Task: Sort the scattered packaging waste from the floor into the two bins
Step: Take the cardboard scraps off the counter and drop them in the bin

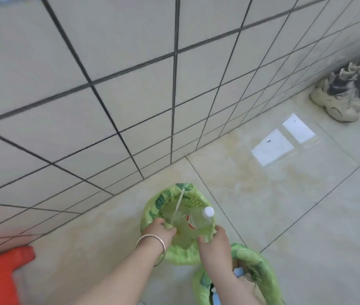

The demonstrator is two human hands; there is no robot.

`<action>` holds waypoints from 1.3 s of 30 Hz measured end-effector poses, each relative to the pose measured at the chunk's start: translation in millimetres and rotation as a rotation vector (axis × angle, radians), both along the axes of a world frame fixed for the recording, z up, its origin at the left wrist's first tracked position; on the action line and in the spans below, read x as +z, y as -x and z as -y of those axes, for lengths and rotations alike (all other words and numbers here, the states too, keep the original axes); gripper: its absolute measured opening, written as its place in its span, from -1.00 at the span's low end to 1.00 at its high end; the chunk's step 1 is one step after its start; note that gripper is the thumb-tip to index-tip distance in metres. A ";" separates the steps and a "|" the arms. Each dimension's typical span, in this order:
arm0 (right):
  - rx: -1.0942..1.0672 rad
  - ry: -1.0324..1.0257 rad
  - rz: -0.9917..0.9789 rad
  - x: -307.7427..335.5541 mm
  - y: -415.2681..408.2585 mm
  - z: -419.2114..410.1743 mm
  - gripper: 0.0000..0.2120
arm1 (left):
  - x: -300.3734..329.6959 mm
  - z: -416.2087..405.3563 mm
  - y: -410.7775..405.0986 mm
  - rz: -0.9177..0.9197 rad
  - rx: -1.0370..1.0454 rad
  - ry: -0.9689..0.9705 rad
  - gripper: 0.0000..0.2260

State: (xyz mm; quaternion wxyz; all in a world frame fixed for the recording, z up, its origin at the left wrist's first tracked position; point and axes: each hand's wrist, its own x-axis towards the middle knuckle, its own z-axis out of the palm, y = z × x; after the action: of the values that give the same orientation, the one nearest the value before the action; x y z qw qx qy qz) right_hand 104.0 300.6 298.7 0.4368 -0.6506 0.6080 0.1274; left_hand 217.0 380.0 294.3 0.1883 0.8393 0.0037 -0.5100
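The green liner rim of the far bin [152, 211] was gripped by the left hand [160, 231] and pinched by the right hand [213, 238]; a clear bottle [201, 219] with a white cap lay inside it; the near bin [260, 267] stood just beside.

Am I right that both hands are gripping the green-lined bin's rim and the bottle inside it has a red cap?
Not quite: the head view shows the bottle has a white cap. The left hand and right hand do grip the rim of the green-lined bin.
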 end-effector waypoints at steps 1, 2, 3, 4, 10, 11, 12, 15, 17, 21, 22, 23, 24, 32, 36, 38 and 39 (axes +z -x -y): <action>0.032 0.000 -0.005 23.3 -0.4 -5.2 -0.52 | 22.9 -4.2 1.2 0.004 0.022 0.031 -0.52; 0.064 -0.001 -0.003 46.8 -1.4 -10.4 -0.54 | 45.2 -8.3 2.2 0.007 0.055 0.071 -0.56; 0.098 0.005 0.014 70.5 -3.5 -14.7 -0.58 | 69.3 -12.1 2.5 0.015 0.087 0.115 -0.59; 0.125 0.008 0.035 95.0 -6.1 -19.4 -0.61 | 95.0 -16.4 2.8 0.025 0.114 0.153 -0.63; 0.265 0.041 0.230 251.4 -36.1 -58.5 -0.73 | 254.0 -58.9 -1.9 0.216 0.306 0.346 -0.74; 0.298 0.060 0.270 279.8 -40.5 -68.7 -0.74 | 281.8 -70.6 -2.7 0.274 0.320 0.364 -0.76; 0.338 0.082 0.304 307.9 -43.9 -80.3 -0.75 | 308.9 -83.6 -2.6 0.326 0.335 0.380 -0.76; 0.474 0.132 0.406 387.5 -49.9 -123.8 -0.77 | 389.1 -133.8 2.0 0.473 0.390 0.414 -0.77; 0.569 0.156 0.472 434.8 -50.6 -159.1 -0.77 | 436.1 -174.3 10.1 0.559 0.462 0.429 -0.80; 0.747 0.113 0.600 509.9 -46.8 -249.8 -0.77 | 518.8 -272.5 38.7 0.716 0.625 0.404 -0.86; 0.790 0.105 0.622 525.3 -43.5 -277.2 -0.77 | 535.5 -301.0 50.5 0.740 0.670 0.389 -0.85; 0.833 0.094 0.652 540.1 -40.0 -307.6 -0.77 | 551.8 -332.5 63.0 0.772 0.709 0.376 -0.84; 0.877 0.073 0.683 553.4 -36.4 -339.5 -0.77 | 566.6 -365.1 75.1 0.809 0.742 0.366 -0.84; 1.301 -0.133 0.839 617.5 38.2 -608.9 -0.85 | 626.8 -634.7 215.8 1.001 1.128 0.206 -0.89; 1.467 -0.205 0.883 637.9 90.7 -725.4 -0.84 | 642.6 -744.3 292.7 1.053 1.342 0.122 -0.88; 1.563 -0.233 0.897 647.2 113.6 -774.0 -0.80 | 650.5 -787.6 324.3 1.083 1.432 0.086 -0.87; 1.605 -0.252 0.903 650.6 122.7 -795.6 -0.79 | 654.1 -806.7 338.0 1.103 1.471 0.070 -0.88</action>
State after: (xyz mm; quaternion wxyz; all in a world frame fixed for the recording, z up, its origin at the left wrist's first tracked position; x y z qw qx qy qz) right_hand -18.7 1096.2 949.3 0.4804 -0.8122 -0.2702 0.1913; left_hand -121.0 1186.7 948.4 0.4656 0.7437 0.4309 0.2109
